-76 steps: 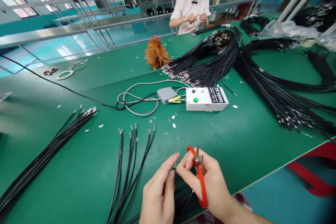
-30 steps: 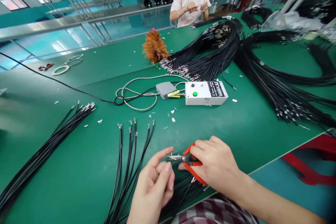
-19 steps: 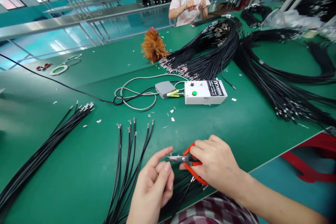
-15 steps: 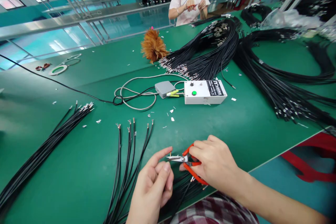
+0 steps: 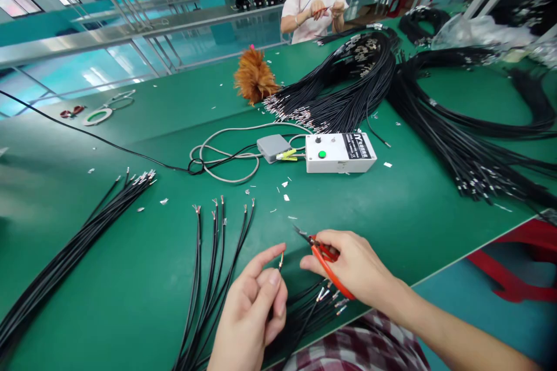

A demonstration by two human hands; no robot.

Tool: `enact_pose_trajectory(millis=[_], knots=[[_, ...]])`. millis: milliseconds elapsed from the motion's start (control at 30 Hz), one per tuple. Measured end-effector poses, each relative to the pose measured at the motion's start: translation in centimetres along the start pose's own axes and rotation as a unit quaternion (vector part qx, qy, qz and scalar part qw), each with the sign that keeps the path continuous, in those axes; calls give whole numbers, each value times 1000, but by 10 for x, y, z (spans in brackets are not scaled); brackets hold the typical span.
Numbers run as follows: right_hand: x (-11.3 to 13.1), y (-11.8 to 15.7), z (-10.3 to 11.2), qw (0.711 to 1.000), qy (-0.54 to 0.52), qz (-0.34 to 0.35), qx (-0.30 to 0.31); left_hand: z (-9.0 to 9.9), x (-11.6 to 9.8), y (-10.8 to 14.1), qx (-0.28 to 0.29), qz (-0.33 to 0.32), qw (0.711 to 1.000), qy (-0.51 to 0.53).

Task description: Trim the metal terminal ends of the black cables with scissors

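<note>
In the head view, the left hand [image 5: 252, 313] pinches a thin black wire [image 5: 278, 269] just below its bared tip, in front of the white control box [image 5: 340, 152] on the green worktop [image 5: 413, 208]. The right hand [image 5: 354, 266] grips red-handled snips [image 5: 319, 252], blades pointing toward that box. The wire looks light and limp, so it is best held close to the tip.

Wire tip [image 5: 281, 258] too small

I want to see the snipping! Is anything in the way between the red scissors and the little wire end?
Nothing visible: only bare green table lies between the red scissors in the right hand and the wire end the left hand pinches.
</note>
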State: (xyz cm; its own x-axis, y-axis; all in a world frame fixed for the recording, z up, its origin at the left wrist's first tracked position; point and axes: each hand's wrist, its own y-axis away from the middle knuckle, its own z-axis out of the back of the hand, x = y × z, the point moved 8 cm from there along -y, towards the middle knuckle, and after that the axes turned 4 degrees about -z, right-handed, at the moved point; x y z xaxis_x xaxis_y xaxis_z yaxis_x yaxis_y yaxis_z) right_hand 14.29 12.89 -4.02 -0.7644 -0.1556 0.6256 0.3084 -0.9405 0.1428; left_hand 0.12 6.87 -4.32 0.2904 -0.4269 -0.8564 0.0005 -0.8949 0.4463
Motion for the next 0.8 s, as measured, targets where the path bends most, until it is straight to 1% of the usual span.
enact_pose_trajectory(millis=[67,233,367,500,633,800], knots=[[6,1,4,999,10,16,-27,1,0,0,1,2,1000,15],[24,9,7,987,28,108,-113,0,3,1,10,14,998,68],[29,13,5,977,46,142,-151,-2,6,1,11,24,994,103],[33,15,4,968,77,161,-174,-1,8,0,17,34,992,118],[35,15,3,962,97,176,-185,-1,7,-1,16,37,993,112],[26,11,11,975,30,136,-175,0,6,-1,-4,27,998,63]])
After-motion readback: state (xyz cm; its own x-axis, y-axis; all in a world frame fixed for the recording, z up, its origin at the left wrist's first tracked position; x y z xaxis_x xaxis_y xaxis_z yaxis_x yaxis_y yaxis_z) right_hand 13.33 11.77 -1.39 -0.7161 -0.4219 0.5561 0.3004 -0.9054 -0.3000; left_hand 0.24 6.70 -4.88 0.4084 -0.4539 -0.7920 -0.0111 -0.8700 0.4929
